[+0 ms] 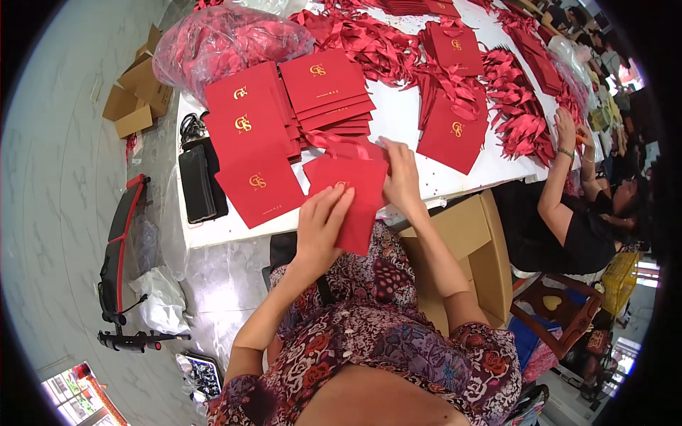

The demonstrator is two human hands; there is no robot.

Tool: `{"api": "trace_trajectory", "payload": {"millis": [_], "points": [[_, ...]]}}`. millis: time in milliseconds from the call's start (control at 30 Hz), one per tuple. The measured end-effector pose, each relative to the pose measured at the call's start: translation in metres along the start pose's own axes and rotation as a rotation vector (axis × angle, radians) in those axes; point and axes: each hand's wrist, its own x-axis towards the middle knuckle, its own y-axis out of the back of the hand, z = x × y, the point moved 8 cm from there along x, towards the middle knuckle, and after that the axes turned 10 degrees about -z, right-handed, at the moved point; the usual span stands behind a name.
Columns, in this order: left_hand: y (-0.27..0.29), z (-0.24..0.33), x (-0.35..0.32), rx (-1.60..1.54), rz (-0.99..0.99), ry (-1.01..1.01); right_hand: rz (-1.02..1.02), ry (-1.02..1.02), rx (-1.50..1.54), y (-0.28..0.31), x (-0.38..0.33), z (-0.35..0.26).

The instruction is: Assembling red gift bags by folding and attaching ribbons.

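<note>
A small red paper bag [360, 206] with a gold emblem lies at the table's near edge, its lower end toward my lap. My left hand [321, 224] holds its left side, fingers lying over the front and partly covering the emblem; the thumb is hidden. At its right edge my right hand [402, 177] grips it, with the fingertips behind the upper corner. A red ribbon [334, 144] loops just above the bag, over more red card. To the left, flat red bags [259, 188] with gold emblems overlap in a column, beside a stack of red bags [327, 89].
Ribboned bags [455, 131] and heaps of red ribbon [515, 106] cover the table's right side. A clear sack of red material [227, 46] sits far left, near a black case [197, 183]. An open carton [462, 245] stands by my right arm. Another person [568, 206] works at right.
</note>
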Motion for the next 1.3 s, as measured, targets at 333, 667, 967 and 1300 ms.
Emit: {"api": "trace_trajectory", "payload": {"millis": [333,667,967,1300], "points": [[-0.053,-0.011,0.0,0.241,-0.205,0.049,-0.037,-0.176,0.031,0.007,-0.012,0.024],[-0.061,-0.029,0.021,0.272,-0.196,0.248,0.096,-0.036,-0.159,0.042,0.031,0.016],[-0.066,-0.027,0.018,0.283,-0.183,0.224,0.125,-0.216,-0.304,0.007,0.157,0.079],[-0.048,-0.026,0.027,0.12,-0.029,0.166,-0.01,-0.14,0.273,-0.002,0.106,0.091]]}}
